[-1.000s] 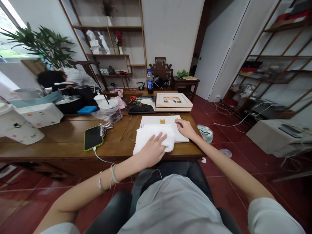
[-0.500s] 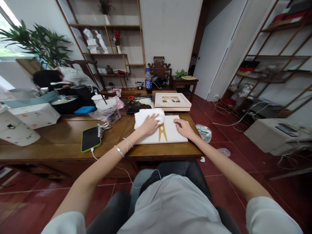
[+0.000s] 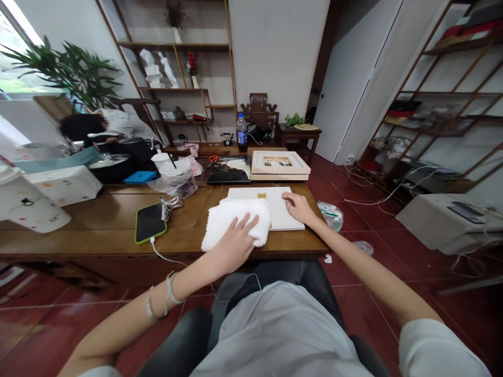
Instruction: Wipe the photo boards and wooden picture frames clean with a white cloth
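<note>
A folded white towel lies over the left and front part of a flat white board and past its front-left corner. My left hand presses on the towel from above, palm down and fingers spread. A small end of a gold A-shaped piece shows behind the towel; the towel hides most of it. At the board's right side, my right hand has its fingers curled and closed, the tips resting on the board near its far right corner.
Behind the board sit a white framed picture and a black glossy panel. To the left lie a charging phone, a bagged tub and a white paper cup. The wooden table's right edge is close by.
My left hand has drawn the towel toward me and slightly left, covering most of the gold piece and baring the board's far-left part. My right hand stays at the board's right side.
</note>
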Demonstrator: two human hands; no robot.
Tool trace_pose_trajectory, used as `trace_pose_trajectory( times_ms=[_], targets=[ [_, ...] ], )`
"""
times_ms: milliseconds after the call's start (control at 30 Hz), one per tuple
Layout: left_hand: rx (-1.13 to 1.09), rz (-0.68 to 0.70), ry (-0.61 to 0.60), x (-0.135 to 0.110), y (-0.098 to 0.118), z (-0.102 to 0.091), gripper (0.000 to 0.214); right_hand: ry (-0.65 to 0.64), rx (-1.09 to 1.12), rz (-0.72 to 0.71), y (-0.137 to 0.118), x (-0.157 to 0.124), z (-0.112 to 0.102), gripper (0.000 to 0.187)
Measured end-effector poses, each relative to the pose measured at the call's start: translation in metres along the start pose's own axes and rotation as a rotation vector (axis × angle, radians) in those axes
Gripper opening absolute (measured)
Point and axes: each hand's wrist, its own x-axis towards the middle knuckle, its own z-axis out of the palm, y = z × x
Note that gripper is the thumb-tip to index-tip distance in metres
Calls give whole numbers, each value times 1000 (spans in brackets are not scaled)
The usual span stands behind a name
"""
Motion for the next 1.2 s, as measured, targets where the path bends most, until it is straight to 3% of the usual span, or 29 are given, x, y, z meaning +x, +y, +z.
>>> trace_pose_trajectory(
  times_ms=[100, 200, 500, 633, 800, 1067, 1200],
  targets=[
    [-18, 28, -18, -10, 2, -5, 27, 1, -1, -7, 0, 0, 0, 34],
    [-31, 21, -6, -3, -8, -3, 32, -2, 6, -9, -1, 0, -1, 33],
    [-35, -136, 22, 69, -78, 27, 42, -13, -1, -6, -1, 0, -2, 34],
    [-11, -215, 29, 84, -92, 34, 40, -17, -1, -4, 0, 0, -2, 35],
    [24, -196, 19, 61, -72, 27, 35, -17, 12, 9, -1, 0, -2, 36],
    [28, -63, -15, -21, -3, -4, 31, -8, 11, 10, -1, 0, -1, 34],
    [-25, -14, -34, -39, 2, -8, 30, -12, 15, 10, -3, 0, -2, 35]
  ],
)
